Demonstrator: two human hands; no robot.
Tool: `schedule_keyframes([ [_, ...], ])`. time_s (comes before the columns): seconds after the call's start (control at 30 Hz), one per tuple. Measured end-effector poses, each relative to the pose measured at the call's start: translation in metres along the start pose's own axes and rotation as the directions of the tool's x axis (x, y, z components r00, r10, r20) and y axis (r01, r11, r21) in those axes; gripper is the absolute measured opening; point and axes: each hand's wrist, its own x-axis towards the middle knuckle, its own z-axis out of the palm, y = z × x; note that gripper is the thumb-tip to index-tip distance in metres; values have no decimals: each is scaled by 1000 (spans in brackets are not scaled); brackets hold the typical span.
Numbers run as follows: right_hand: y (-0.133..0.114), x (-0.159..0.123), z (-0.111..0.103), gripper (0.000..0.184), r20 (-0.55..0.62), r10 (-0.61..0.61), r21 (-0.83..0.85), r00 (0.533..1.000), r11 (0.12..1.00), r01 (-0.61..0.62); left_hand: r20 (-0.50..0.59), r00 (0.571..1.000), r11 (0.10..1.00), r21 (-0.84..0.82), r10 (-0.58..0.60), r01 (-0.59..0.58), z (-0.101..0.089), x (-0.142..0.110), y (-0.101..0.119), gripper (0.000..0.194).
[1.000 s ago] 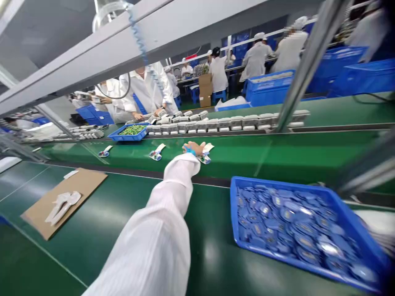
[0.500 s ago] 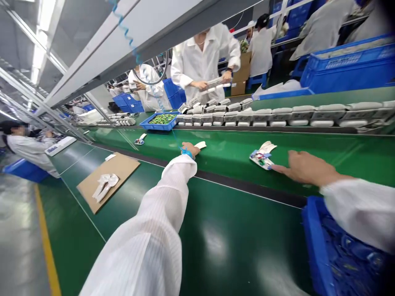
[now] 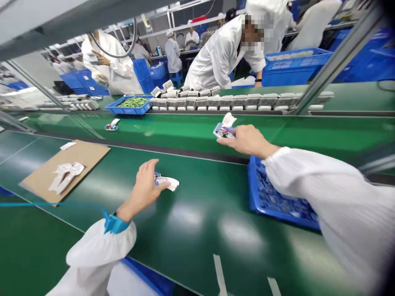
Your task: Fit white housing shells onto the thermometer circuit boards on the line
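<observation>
My left hand [image 3: 144, 187], with a blue wrist strap [image 3: 115, 223], is over the green bench. Its fingers are apart, and the thumb lies against a small white and blue electronic assembly [image 3: 172, 183] on the bench top, partly hidden by the hand. Farther right, above the green belt, the thumb and fingers of my right hand [image 3: 250, 140] pinch another small assembly [image 3: 224, 130], which has a white shell, coloured wires and a pale fan-shaped strip.
Cardboard [image 3: 95, 153] with white plastic parts [image 3: 66, 176] lies left. A blue bin [image 3: 253, 193] of blue parts stands under my right forearm. Beyond are another assembly [image 3: 111, 126], a blue tray [image 3: 112, 107] of green pieces, rows of white devices [image 3: 240, 101] and a leaning co-worker [image 3: 212, 57].
My left hand has come back from the belt to the bench with an assembly, and its fingers have spread. My right hand has closed on the other assembly. The view has turned right.
</observation>
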Motion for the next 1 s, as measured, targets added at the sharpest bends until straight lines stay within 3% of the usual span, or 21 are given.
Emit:
schedule_keyframes([
  [0.07, -19, -61, -13, 44, 1, -43, 50, 999, 998, 43, 31, 1000, 934, -357, -7, 17, 16, -26, 46, 67],
  [0.13, -36, -135, -12, 32, -106, -83, 160, 991, 982, 99, 153, 988, 703, -706, 35, 85, 39, -59, 96, 62],
  [0.17, -41, -174, -7, 26, -182, -96, 219, 979, 966, 136, 198, 979, 582, -801, 38, 139, 54, -77, 118, 58],
  [0.2, -43, -212, -1, 22, -227, -116, 269, 967, 947, 177, 242, 970, 520, -828, -3, 208, 68, -95, 136, 51],
  [0.27, -34, -279, 9, 31, -265, -147, 279, 953, 934, 222, 305, 951, 485, -826, -46, 288, 95, -126, 155, 38],
  [0.37, -1, -345, 8, 23, -323, -140, 159, 936, 967, 199, 388, 921, 588, -755, 45, 289, 117, -149, 157, 20],
  [0.47, 27, -362, -7, 18, -370, -34, 169, 929, 980, 103, 384, 891, 725, -682, 242, 97, 116, -152, 154, 9],
  [0.57, 30, -351, -17, 17, -363, -55, 166, 930, 978, 123, 391, 825, 757, -651, 408, -66, 109, -152, 162, 14],
  [0.67, 20, -339, -20, 19, -370, -117, 126, 922, 976, 175, 431, 777, 796, -588, 459, -144, 107, -155, 169, 18],
  [0.73, 16, -335, -23, 22, -372, -152, 90, 916, 976, 198, 459, 771, 834, -526, 442, -165, 109, -155, 168, 21],
  [0.8, 23, -334, -25, 21, -366, -134, 69, 921, 983, 171, 477, 808, 870, -485, 346, -86, 111, -151, 164, 22],
  [0.87, 41, -334, -22, 20, -355, -49, 34, 934, 997, 65, 517, 837, 833, -532, 178, 151, 114, -143, 159, 25],
  [0.93, 64, -335, -11, 26, -330, 27, -13, 944, 999, -33, 605, 794, 672, -610, 52, 420, 116, -135, 154, 41],
  [1.0, 84, -340, 5, 31, -289, 69, -33, 955, 996, -82, 678, 735, 523, -636, 29, 567, 116, -129, 151, 60],
])
